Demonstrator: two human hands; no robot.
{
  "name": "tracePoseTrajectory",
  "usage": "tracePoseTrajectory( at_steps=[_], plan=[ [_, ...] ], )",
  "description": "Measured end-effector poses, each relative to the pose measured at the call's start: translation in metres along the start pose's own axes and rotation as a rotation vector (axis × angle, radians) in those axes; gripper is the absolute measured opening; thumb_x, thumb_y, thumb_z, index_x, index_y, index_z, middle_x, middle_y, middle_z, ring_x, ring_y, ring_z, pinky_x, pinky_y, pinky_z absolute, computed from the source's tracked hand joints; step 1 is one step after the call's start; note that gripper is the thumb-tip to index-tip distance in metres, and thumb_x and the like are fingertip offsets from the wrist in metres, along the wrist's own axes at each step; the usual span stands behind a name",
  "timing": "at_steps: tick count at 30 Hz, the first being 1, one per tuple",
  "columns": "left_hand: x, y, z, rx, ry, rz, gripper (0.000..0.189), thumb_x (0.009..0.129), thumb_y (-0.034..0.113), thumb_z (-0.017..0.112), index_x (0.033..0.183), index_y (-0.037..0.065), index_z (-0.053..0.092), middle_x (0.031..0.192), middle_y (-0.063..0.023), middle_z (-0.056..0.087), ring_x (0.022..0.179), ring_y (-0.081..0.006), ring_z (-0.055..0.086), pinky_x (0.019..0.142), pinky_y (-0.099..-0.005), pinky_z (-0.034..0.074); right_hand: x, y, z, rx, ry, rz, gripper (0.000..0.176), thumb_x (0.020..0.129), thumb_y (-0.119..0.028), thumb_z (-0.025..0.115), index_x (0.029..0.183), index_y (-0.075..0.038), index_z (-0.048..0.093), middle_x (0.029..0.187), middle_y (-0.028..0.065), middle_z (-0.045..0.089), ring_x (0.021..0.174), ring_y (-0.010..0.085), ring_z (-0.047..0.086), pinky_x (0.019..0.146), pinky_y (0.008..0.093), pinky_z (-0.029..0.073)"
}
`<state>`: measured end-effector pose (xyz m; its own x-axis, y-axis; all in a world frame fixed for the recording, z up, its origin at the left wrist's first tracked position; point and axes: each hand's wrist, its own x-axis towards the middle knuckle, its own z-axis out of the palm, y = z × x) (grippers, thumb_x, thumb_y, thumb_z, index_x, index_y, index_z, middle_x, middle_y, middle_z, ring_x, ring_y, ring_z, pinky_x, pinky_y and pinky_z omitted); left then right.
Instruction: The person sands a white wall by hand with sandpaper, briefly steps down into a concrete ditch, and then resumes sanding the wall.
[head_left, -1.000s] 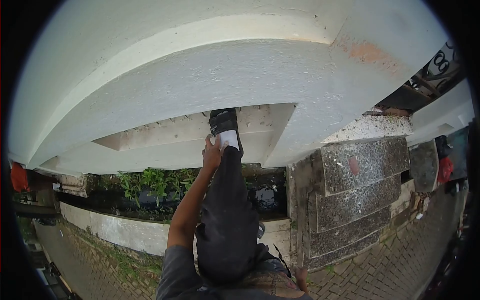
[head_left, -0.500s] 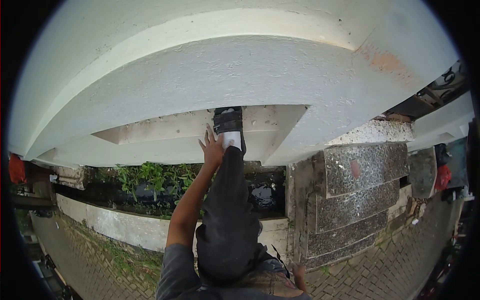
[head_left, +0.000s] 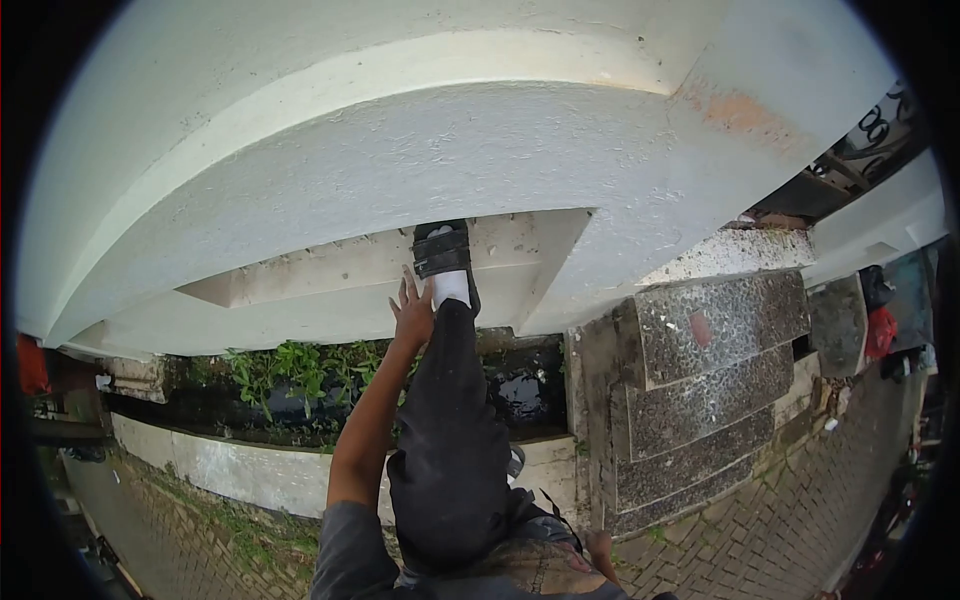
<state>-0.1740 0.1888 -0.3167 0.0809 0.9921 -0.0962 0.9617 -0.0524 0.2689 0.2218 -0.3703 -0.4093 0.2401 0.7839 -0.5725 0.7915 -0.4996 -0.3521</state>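
Left arm (head_left: 372, 420): you are holding it outstretched alongside your dark trouser leg (head_left: 447, 440).
Left hand (head_left: 413, 320): its fingers are standing spread and open, just beside your white sock (head_left: 453, 289); whether they are touching, I cannot tell.
Right hand (head_left: 600, 545): it is hanging low by your side; its grip I cannot tell.
Black sandal (head_left: 441, 256): you are resting it at the recess (head_left: 530, 242) of the white wall (head_left: 420, 150).

The left arm (head_left: 370, 430) stretches forward, left hand (head_left: 413, 318) with fingers (head_left: 411, 288) spread; the right hand (head_left: 600, 547) is low, its grip unclear.
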Motion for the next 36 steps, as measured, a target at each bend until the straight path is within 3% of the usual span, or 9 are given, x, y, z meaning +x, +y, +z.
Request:
tracePoseTrajectory(
  at_steps=[6, 10, 13, 18, 22, 27, 29, 31, 36],
  plan=[
    [0.008, -0.007, 0.02, -0.341, 0.16, 0.108, 0.066, 0.084, 0.029, 0.06, 0.142, 0.018, 0.029, 0.152, -0.023, -0.003, 0.135, -0.0473, 0.016, 0.1, -0.0692, 0.021, 0.004, -0.031, -0.029, 0.325, 0.127, 0.248, 0.028, 0.076, -0.03, 0.06, 0.077, -0.003, 0.066, 0.069, 0.0224, 0.06, 0.068, 0.0406, 0.06, 0.06, 0.0452, 0.045],
    [-0.023, -0.004, -0.028, -0.125, -0.084, 0.145, 0.064, 0.085, 0.028, 0.059, 0.141, 0.017, 0.031, 0.152, -0.0221, -0.002, 0.134, -0.05, 0.017, 0.097, -0.0708, 0.022, 0.025, -0.03, -0.026, 0.132, 0.095, 0.236, 0.033, 0.075, -0.036, 0.061, 0.081, -0.005, 0.069, 0.072, 0.0225, 0.063, 0.072, 0.0393, 0.063, 0.065, 0.0446, 0.049],
    [-0.003, -0.008, -0.021, -0.028, 0.035, 0.148, 0.065, 0.084, 0.026, 0.061, 0.142, 0.02, 0.031, 0.152, -0.0224, -0.002, 0.133, -0.0504, 0.019, 0.096, -0.0727, 0.022, 0.042, -0.044, -0.034, 0.156, 0.079, 0.323, 0.032, 0.074, -0.035, 0.061, 0.084, -0.006, 0.07, 0.077, 0.0236, 0.064, 0.079, 0.0391, 0.064, 0.068, 0.0438, 0.05],
    [0.019, -0.028, 0.029, -0.19, 0.088, 0.131, 0.066, 0.082, 0.019, 0.062, 0.141, 0.024, 0.033, 0.152, -0.0222, -0.002, 0.132, -0.0496, 0.021, 0.101, -0.0625, 0.027, 0.073, -0.065, -0.066, 0.353, 0.204, 0.404, 0.037, 0.074, -0.04, 0.064, 0.094, -0.009, 0.071, 0.081, 0.0219, 0.065, 0.079, 0.0345, 0.066, 0.069, 0.0405, 0.05],
    [-0.009, -0.008, -0.018, -0.178, -0.003, 0.173, 0.067, 0.08, 0.014, 0.063, 0.14, 0.024, 0.035, 0.152, -0.022, -0.002, 0.131, -0.0497, 0.024, 0.101, -0.0537, 0.034, 0.079, -0.115, -0.114, 0.362, 0.265, 0.436, 0.036, 0.077, -0.038, 0.066, 0.094, -0.007, 0.071, 0.082, 0.0198, 0.067, 0.077, 0.028, 0.068, 0.068, 0.0375, 0.049],
    [-0.024, -0.07, -0.012, -0.025, -0.203, 0.437, 0.055, 0.08, 0.015, 0.064, 0.132, 0.019, 0.048, 0.145, -0.0227, 0.021, 0.116, -0.0416, 0.046, 0.093, -0.0457, 0.044, 0.111, -0.139, -0.148, 0.828, 0.494, 0.237, 0.024, 0.085, -0.019, 0.061, 0.095, 0.001, 0.069, 0.077, 0.009, 0.068, 0.071, 0.0147, 0.063, 0.065, 0.0301, 0.048],
    [-0.046, -0.017, -0.109, -0.504, -0.315, 0.265, 0.051, 0.079, 0.013, 0.064, 0.128, 0.012, 0.051, 0.133, -0.0211, 0.043, 0.102, -0.0352, 0.058, 0.087, -0.0411, 0.048, 0.112, -0.168, -0.177, 1.028, 0.566, 0.172, 0.022, 0.087, -0.013, 0.058, 0.095, 0.004, 0.068, 0.077, 0.0054, 0.067, 0.07, 0.0114, 0.061, 0.065, 0.0271, 0.048],
    [-0.065, 0.042, -0.202, -0.483, -0.241, 0.384, 0.042, 0.079, 0.011, 0.065, 0.12, 0.005, 0.058, 0.11, -0.0167, 0.065, 0.091, -0.0289, 0.066, 0.079, -0.036, 0.05, 0.127, -0.19, -0.214, 1.295, 0.585, 0.056, 0.024, 0.089, -0.014, 0.057, 0.103, 0.003, 0.066, 0.082, 0.004, 0.066, 0.073, 0.0126, 0.061, 0.065, 0.0267, 0.049],
    [-0.084, 0.173, -0.366, -0.501, 0.379, 0.745, 0.009, 0.069, 0.007, 0.072, 0.073, 0.003, 0.065, 0.073, -0.0076, 0.066, 0.073, -0.0211, 0.063, 0.065, -0.0341, 0.049, 0.154, -0.287, -0.359, 1.374, 0.871, -0.405, 0.027, 0.092, -0.012, 0.053, 0.113, 0.004, 0.06, 0.093, 0.0055, 0.064, 0.082, 0.0132, 0.061, 0.072, 0.0286, 0.052]
  ],
)
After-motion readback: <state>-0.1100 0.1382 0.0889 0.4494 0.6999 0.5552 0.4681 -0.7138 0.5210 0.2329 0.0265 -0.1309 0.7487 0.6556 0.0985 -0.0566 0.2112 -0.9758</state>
